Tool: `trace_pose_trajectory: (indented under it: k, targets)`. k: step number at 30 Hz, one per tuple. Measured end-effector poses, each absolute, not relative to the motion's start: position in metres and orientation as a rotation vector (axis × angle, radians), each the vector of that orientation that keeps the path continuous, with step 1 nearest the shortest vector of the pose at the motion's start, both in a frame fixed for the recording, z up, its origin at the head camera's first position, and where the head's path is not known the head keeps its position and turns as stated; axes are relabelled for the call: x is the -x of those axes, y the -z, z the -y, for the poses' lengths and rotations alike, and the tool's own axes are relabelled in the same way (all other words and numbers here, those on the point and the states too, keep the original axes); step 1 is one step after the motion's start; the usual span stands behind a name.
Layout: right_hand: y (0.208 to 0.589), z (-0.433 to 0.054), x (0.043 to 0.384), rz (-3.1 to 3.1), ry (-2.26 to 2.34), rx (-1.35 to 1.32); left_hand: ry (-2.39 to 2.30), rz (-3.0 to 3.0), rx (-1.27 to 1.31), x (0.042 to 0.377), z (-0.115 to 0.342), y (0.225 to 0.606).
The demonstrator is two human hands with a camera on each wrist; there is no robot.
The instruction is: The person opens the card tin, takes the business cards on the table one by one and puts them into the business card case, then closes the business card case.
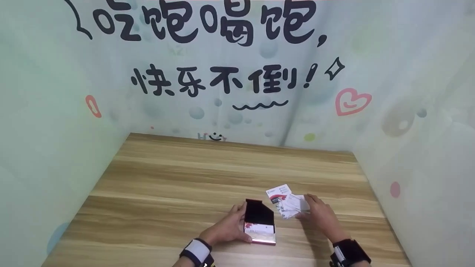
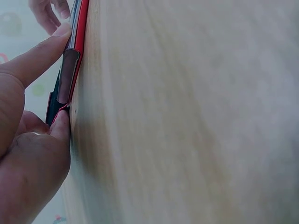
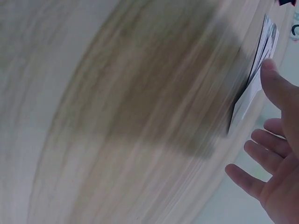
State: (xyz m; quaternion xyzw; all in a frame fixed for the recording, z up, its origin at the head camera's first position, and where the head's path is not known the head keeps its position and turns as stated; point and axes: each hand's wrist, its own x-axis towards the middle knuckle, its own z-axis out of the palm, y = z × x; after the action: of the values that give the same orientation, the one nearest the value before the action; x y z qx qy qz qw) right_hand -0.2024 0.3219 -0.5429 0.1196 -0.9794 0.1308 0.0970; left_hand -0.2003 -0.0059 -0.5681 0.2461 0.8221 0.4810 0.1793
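Note:
An opened card case (image 1: 259, 237), with a black-lined lid and cards showing inside, lies before me. Its outside is red in the left wrist view. My left hand (image 1: 232, 226) grips its left side, the thumb at the lower front corner and fingers by the lid hinge. To the right, several business cards (image 1: 279, 196), white with red and dark print, are fanned over one another. At their right end is my right hand (image 1: 323, 213). In the right wrist view its thumb (image 3: 275, 84) overlaps the cards, while the other fingers spread loosely away from them.
A wood-grain table (image 1: 167, 178) carries everything. Pale printed cloth (image 1: 237, 122) with dark lettering and drawings closes off the back and both sides. Dark straps with devices sit on both wrists.

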Motion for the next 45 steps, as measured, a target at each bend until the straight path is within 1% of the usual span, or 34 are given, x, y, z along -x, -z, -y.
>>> trace_pose_trajectory:
  k: [15,21,29,37,45]
  targets:
    - [0.554,-0.328,0.206,2.868,-0.504,-0.315,-1.344,-2.337,-0.643,0.200,0.005,0.567]
    - [0.551,-0.326,0.205,2.860,-0.528,-0.315,-1.355,-2.312,-0.631,0.200,0.007,0.564]
    - [0.545,-0.323,0.208,2.918,-0.502,-0.288,-1.321,-2.359,-0.710,0.201,0.006,0.568]
    - [0.538,-0.322,0.211,3.063,-0.515,-0.250,-1.343,-2.352,-0.691,0.200,0.006,0.569]
    - [0.540,-0.325,0.206,3.008,-0.594,-0.199,-1.338,-2.332,-0.655,0.200,0.005,0.567]
